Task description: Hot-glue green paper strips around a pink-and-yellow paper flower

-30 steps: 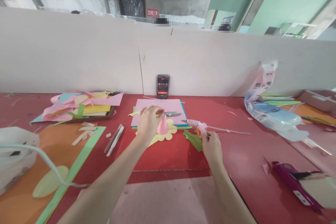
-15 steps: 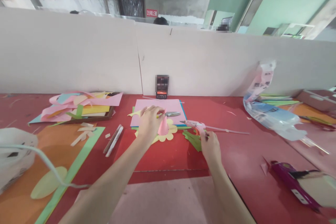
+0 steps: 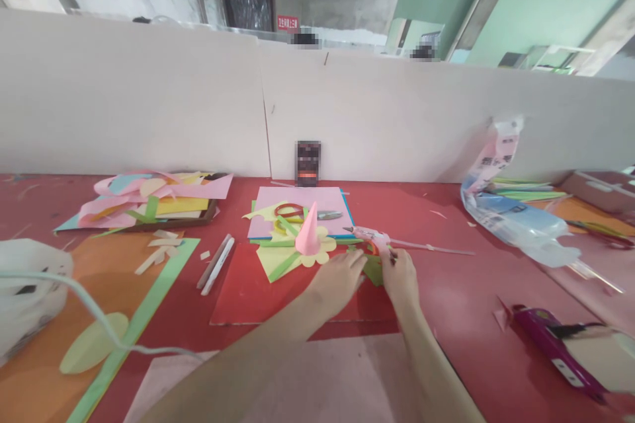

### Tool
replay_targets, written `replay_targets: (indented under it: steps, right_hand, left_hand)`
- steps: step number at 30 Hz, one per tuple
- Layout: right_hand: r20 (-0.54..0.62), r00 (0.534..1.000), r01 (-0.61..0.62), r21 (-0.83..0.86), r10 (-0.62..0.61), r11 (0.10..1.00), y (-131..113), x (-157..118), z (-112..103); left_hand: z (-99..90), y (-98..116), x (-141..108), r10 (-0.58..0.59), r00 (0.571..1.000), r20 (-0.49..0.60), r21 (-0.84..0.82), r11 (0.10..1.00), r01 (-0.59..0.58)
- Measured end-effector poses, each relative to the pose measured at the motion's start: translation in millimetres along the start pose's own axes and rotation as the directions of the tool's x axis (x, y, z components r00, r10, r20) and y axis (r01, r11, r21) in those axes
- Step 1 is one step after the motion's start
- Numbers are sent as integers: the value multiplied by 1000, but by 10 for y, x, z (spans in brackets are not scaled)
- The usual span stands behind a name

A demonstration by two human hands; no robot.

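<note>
My right hand [image 3: 399, 277] is wrapped round the handle of a pink glue gun [image 3: 370, 234], whose nozzle points left. Just left of it, my left hand [image 3: 337, 277] has its fingers closed at the edge of a green paper piece [image 3: 374, 271], partly covering it. A pink paper cone [image 3: 308, 234] stands upright on a pale yellow flower-shaped paper [image 3: 323, 250]. Beside the cone, scissors [image 3: 330, 215] with red and yellow handles lie on pink paper sheets [image 3: 302, 197]. Under my hands is a red board [image 3: 248, 297].
Paper scraps [image 3: 159, 195] fill a tray at left. Two pens [image 3: 217, 266] lie near several cut strips [image 3: 159, 252]. A white cable [image 3: 94, 307] crosses the left side. A phone [image 3: 308, 164] leans on the white partition. A plastic bag [image 3: 520, 218] and purple case [image 3: 555, 347] lie right.
My left hand has left the cone and moved right and down to the green paper. The cone now stands on its own, with the scissor handles uncovered. My right hand keeps the glue gun in place.
</note>
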State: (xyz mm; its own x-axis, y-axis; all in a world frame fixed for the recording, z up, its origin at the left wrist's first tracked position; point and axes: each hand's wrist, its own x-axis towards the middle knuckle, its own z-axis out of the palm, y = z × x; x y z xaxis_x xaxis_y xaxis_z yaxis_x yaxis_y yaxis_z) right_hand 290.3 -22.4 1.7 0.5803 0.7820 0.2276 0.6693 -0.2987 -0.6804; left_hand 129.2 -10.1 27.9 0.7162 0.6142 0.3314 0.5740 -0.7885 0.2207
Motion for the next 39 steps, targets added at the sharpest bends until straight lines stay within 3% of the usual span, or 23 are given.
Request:
replay_targets:
  steps: [3, 7, 13, 18, 26, 39]
  right_hand:
    - [-16, 1000, 20, -14, -20, 1000, -7, -9, -6]
    - [-13, 1000, 27, -33, -28, 999, -33, -26, -17]
    - [12, 1000, -6, -28, 7, 1000, -71, -47, -36]
    - [4, 1000, 28, -32, -27, 999, -54, -56, -16]
    - [35, 999, 27, -44, -25, 999, -25, -33, 11]
    - [38, 999, 32, -53, -30, 998, -27, -41, 19]
  left_hand:
    - [182, 23, 9, 45, 989, 141, 2, 999, -45]
    - [172, -11, -64, -8, 972, 234, 14, 1000, 5]
    - [98, 39, -297, -29, 989, 142, 145, 989, 9]
    - [24, 42, -213, -75, 993, 96, 159, 985, 59]
    - [-57, -102, 109, -162, 971, 178, 48, 987, 156]
    - [-52, -85, 32, -201, 960, 195, -71, 973, 218]
